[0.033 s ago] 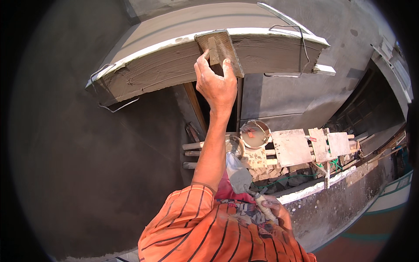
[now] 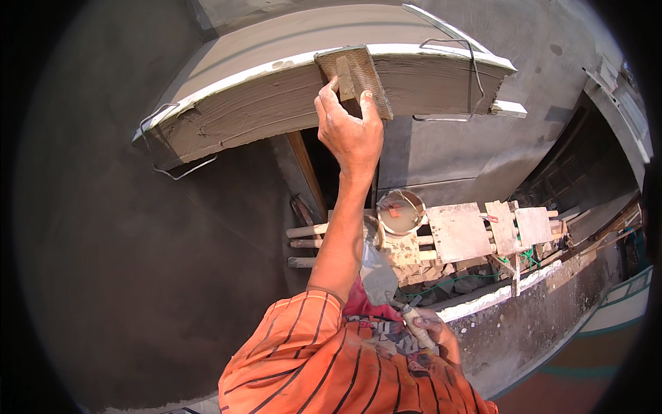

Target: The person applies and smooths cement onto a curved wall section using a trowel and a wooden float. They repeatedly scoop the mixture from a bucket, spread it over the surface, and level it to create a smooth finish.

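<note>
Raised in front of me, my left hand [image 2: 349,134] grips the wooden handle of a plastering float [image 2: 370,81]. The float lies against the wet grey mortar face [image 2: 269,103] of a projecting ledge, its upper end near a white straightedge strip [image 2: 255,74] along the ledge's top edge. Low at my right side, close to my shirt, my right hand [image 2: 438,330] is closed around the pale handle of a trowel [image 2: 379,277]. The trowel's grey blade points up and left, away from the hand. Part of the right hand is hidden by the handle and shirt.
Bent metal clamps [image 2: 476,76] hook round both ends of the ledge. Below stands a bucket [image 2: 402,212] of grey liquid on a scaffold of poles and boards [image 2: 458,233]. Rubble and a green cord [image 2: 460,277] lie beneath. A plastered wall [image 2: 138,276] fills the left.
My left hand has slid the float a little to the right along the ledge face. The right hand keeps hold of the trowel in nearly the same place.
</note>
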